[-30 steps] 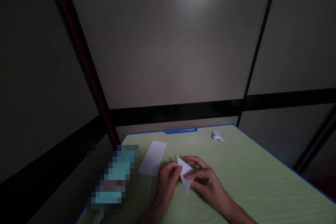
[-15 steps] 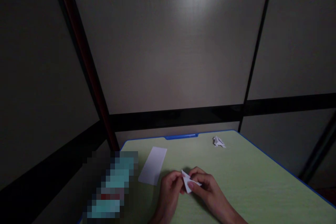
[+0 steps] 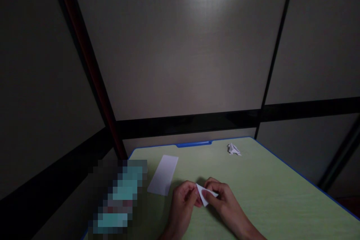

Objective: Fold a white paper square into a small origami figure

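Observation:
A small folded white paper (image 3: 205, 195) is held just above the green table (image 3: 267, 195) between both hands. My left hand (image 3: 184, 200) pinches its left edge with thumb and fingers closed. Closed around the paper's right side is my right hand (image 3: 222, 197), fingertips pressing the fold. Most of the paper is hidden by the fingers, and only a small triangular part shows.
A flat white paper strip (image 3: 163, 174) lies left of the hands. A small folded paper figure (image 3: 233, 149) sits near the table's far edge. A blurred teal object (image 3: 120, 198) covers the table's left edge. Panelled walls rise close behind the blue-rimmed table.
The paper was a larger upright triangle one second ago; it is now folded smaller and lower between the fingers. Both hands have drawn slightly closer to me.

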A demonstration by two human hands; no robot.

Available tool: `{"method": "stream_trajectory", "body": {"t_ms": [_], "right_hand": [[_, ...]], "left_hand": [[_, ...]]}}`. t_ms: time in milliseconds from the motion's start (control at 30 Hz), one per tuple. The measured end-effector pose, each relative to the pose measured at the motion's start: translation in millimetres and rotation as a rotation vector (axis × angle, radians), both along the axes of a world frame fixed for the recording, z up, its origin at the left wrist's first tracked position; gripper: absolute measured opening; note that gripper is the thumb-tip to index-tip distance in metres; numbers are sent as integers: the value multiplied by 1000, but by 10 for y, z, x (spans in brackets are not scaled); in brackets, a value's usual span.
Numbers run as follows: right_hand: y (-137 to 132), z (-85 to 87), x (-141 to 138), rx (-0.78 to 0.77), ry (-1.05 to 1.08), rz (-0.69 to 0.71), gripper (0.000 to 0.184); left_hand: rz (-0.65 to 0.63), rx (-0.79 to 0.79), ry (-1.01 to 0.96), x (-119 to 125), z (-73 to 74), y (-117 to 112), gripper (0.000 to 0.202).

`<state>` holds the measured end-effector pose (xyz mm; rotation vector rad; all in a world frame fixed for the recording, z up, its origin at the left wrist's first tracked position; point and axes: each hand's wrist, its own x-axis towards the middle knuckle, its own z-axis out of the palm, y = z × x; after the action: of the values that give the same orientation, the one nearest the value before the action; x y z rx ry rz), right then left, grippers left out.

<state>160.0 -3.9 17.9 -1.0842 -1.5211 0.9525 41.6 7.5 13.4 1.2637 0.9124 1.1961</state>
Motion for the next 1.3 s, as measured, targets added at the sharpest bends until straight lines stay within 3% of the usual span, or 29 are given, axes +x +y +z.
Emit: {"method": "stream_trajectory", "body": {"t_ms": [167, 467, 900, 1300], "right_hand": [[-9, 12, 8, -19, -3, 5, 24], [-9, 10, 22, 10, -22, 43, 23], [-19, 17, -13, 9, -31, 35, 21], [-38, 50, 43, 12, -41, 53, 21]], "left_hand": [[-67, -50, -33, -31, 12, 4, 19], [-18, -52, 2, 10, -52, 47, 21], [20, -44, 9, -6, -3, 16, 17], [-87, -71, 26, -16, -19, 29, 18]]}}
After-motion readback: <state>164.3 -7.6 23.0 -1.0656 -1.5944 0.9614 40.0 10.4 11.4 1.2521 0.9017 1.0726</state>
